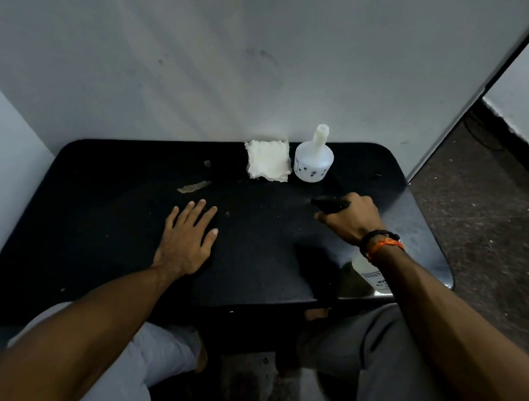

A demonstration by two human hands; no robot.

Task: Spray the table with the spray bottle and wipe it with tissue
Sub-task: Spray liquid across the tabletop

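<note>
Pale grey walls [241,55] in dim light, speckled dark floor [496,241] at right.

You're working over a black table [95,218] with pale smudges, white tissue [268,161], white bottle [313,159] with dark dots, black spray head [330,204], you're wearing orange and black wristbands [382,244], grey trousers [386,350]

a: the table [102,224] looks matt black and finely grainy, with a glossy patch at its edge beside the right hand [351,220].

b: behind that hand the tissue [268,161] is soft, crinkled white paper. beside it, the white bottle [313,157] looks like smooth, cloudy plastic.

a: the spray bottle [370,271] looks like translucent plastic, with a black trigger head.
</note>
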